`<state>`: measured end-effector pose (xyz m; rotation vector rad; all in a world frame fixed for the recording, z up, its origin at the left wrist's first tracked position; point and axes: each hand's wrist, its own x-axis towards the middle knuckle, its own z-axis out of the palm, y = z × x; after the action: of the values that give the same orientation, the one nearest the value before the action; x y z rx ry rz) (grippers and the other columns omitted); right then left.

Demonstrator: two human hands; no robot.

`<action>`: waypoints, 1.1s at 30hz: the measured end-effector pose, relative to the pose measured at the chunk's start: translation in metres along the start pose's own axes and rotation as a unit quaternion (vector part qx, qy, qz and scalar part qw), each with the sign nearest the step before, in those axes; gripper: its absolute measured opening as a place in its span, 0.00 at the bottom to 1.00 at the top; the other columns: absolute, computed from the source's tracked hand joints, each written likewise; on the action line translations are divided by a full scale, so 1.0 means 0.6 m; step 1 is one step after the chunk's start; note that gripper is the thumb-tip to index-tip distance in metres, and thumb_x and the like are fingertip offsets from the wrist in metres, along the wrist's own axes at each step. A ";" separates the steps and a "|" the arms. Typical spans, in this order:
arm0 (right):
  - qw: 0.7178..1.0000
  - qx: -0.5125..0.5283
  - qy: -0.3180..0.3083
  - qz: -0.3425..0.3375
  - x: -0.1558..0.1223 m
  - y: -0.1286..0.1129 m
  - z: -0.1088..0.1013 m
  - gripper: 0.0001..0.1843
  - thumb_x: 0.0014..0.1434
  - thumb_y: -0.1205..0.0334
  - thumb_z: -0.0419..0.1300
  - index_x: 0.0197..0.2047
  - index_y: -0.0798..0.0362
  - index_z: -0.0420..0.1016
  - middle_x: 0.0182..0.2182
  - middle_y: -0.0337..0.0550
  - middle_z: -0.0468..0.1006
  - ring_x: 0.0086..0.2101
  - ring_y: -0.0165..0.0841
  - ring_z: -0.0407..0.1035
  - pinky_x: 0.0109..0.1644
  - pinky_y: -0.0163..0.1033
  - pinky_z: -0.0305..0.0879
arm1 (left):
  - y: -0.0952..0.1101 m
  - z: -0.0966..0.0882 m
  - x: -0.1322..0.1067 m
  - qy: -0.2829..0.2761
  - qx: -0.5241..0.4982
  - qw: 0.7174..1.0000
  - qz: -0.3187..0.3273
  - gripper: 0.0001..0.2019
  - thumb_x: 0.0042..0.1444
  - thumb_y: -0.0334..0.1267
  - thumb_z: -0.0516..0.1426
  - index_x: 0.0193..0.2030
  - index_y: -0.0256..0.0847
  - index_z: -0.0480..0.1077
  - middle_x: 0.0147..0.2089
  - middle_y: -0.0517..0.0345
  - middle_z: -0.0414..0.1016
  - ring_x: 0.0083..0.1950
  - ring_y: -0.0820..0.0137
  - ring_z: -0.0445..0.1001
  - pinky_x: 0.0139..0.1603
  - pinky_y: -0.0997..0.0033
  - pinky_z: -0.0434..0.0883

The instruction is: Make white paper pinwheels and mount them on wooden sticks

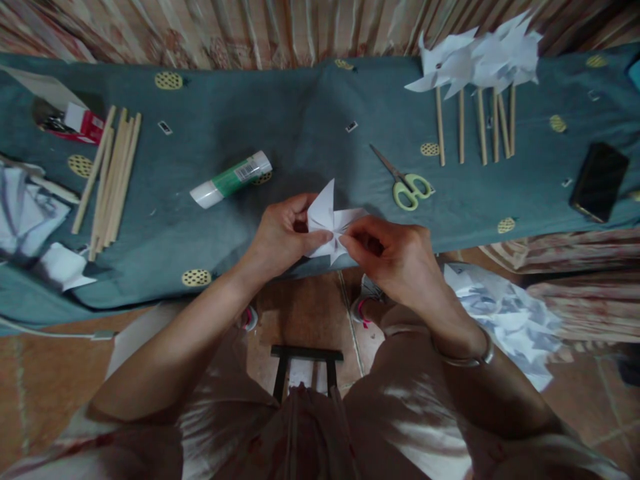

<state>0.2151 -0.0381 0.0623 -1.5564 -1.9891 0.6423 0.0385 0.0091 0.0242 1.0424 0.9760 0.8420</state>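
A white paper pinwheel [324,212] with folded, pointed blades is held over the table's front edge. My left hand [287,230] grips its left side, the thumb pressed near the centre. On the right, my right hand [390,250] pinches close to the pinwheel's middle, thumb and forefinger together; whether a small pin is between them cannot be made out. Beyond my left hand lies a green and white glue stick [233,179]. Scissors with light green handles [407,187] rest past my right hand, blades pointing away to the left.
Several finished pinwheels on sticks [480,60] lie at the back right, near a black phone [599,181]. To the left are wooden sticks [115,180], a small red box [85,125] and folded paper [30,207]. More paper pinwheels [505,313] sit in a heap below the table's right side.
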 end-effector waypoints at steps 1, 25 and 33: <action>1.000 0.007 0.013 0.001 -0.001 -0.002 0.000 0.06 0.61 0.63 0.61 0.36 0.55 0.79 0.25 0.38 0.77 0.22 0.26 0.65 0.29 0.34 0.59 | 0.000 -0.001 0.001 0.008 -0.011 1.000 -0.002 0.20 0.38 0.30 0.68 0.42 0.39 0.77 0.34 0.61 0.80 0.32 0.71 0.75 0.33 0.74 0.70; 0.812 0.527 -0.012 0.250 0.046 -0.003 0.046 0.21 0.37 0.43 0.75 0.25 0.51 0.79 0.23 0.34 0.76 0.25 0.25 0.63 0.28 0.33 0.57 | 0.009 -0.007 0.004 0.054 -0.148 0.987 -0.015 0.21 0.33 0.33 0.71 0.39 0.38 0.78 0.31 0.62 0.81 0.31 0.72 0.75 0.37 0.72 0.69; 0.809 0.529 0.013 0.257 0.054 -0.005 0.050 0.19 0.35 0.46 0.76 0.22 0.51 0.78 0.21 0.33 0.75 0.22 0.23 0.61 0.26 0.32 0.57 | 0.017 -0.013 -0.002 0.028 -0.157 0.987 -0.026 0.18 0.35 0.34 0.70 0.38 0.37 0.79 0.34 0.57 0.82 0.34 0.69 0.77 0.40 0.70 0.71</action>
<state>0.1865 -0.0086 0.0455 -1.2709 -0.7823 1.5758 0.0300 0.0135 0.0327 0.7243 0.8788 0.9510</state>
